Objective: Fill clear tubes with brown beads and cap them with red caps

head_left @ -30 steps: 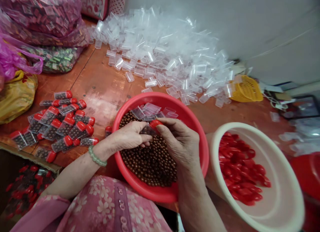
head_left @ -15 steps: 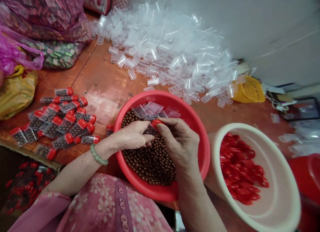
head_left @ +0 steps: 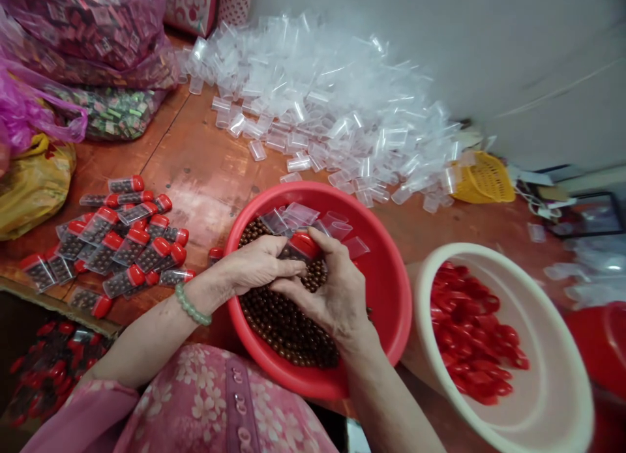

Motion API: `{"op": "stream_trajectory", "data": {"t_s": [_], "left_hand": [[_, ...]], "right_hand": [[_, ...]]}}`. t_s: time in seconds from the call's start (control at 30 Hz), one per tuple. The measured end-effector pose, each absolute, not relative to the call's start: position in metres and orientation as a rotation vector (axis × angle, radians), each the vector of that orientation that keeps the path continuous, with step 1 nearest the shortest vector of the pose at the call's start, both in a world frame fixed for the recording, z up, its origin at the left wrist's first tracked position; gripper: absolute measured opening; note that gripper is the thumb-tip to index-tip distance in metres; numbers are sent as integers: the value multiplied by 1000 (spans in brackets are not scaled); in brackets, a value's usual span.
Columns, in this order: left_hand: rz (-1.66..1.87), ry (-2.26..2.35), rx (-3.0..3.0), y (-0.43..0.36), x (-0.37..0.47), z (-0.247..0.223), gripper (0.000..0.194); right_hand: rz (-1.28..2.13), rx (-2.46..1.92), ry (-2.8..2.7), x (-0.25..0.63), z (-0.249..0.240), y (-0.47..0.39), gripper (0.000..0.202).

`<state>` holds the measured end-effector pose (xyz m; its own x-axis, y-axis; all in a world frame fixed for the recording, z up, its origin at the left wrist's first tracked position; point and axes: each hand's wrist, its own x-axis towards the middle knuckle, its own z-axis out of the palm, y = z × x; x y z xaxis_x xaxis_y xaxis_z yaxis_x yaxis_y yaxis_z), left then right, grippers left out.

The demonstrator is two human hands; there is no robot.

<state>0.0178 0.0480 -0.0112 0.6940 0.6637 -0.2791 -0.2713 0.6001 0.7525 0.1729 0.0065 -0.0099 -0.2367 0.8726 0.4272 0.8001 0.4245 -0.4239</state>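
Over the red basin [head_left: 401,277], my left hand [head_left: 257,264] is closed round a small clear plastic container with a red cap [head_left: 303,244]. My right hand [head_left: 335,287] curls round the same container from the other side, its forefinger against the cap and its thumb below. Dark beads fill the lower part of the container, partly hidden by my fingers. Beneath my hands, shiny brown beads [head_left: 288,332] cover the basin's left side. Several clear empty tubes [head_left: 298,215] lie on the beads at the far side of the basin.
Filled red-capped containers [head_left: 130,244] lie heaped at left, with more in a box [head_left: 53,368] below. A cream tub [head_left: 552,355] holds red caps [head_left: 469,336]. Clear tubes [head_left: 323,101] are piled along the wall, beside a yellow basket [head_left: 484,179]. Plastic bags [head_left: 88,36] stand back left.
My right hand has shifted from pinching the red cap at its side to wrapping round the container, thumb lower. The cap now sits flush-looking on top. My left hand keeps its hold.
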Motion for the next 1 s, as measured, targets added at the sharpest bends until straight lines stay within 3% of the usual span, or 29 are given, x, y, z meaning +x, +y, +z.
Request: {"op": "stream_trajectory", "data": {"t_s": [0.1, 0.3, 0.9, 1.0], "left_hand": [[556, 541, 646, 48, 15, -10, 8], [583, 469, 531, 47, 15, -11, 34], [586, 430, 486, 50, 12, -12, 36], [536, 501, 404, 53, 16, -9, 53]], "right_hand": [[49, -1347, -2159, 171, -8, 8, 82], [-83, -1249, -2252, 170, -12, 13, 82], [-231, -1177, -2230, 167, -11, 18, 73], [-173, -1157, -2231, 168, -15, 18, 76]]}}
